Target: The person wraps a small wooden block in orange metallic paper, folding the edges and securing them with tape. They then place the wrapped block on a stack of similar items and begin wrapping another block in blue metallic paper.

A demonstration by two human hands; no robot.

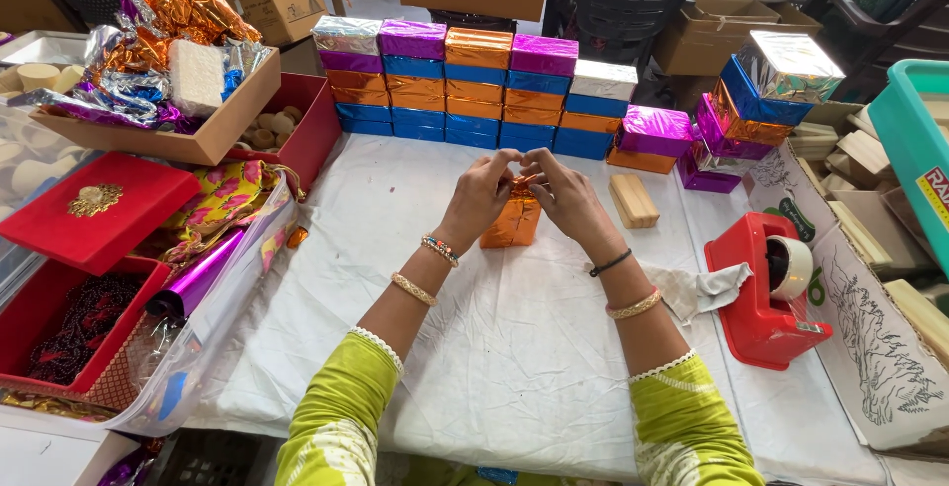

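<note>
An orange foil-wrapped block [515, 225] stands on end on the white sheet [514, 348] in the middle of the table. My left hand [481, 192] and my right hand [565, 190] meet over its top end, fingertips pinching the foil folds there. Both wrists wear bangles and both sleeves are lime green. A bare wooden block [634, 200] lies just right of my right hand.
A wall of wrapped blocks [465, 90] in several foil colours stands behind the hands, with a leaning stack [756, 110] at right. A red tape dispenser [766, 288] sits right. Left are a purple foil roll [198, 278], red boxes [94, 211] and a tray of foil scraps [158, 71].
</note>
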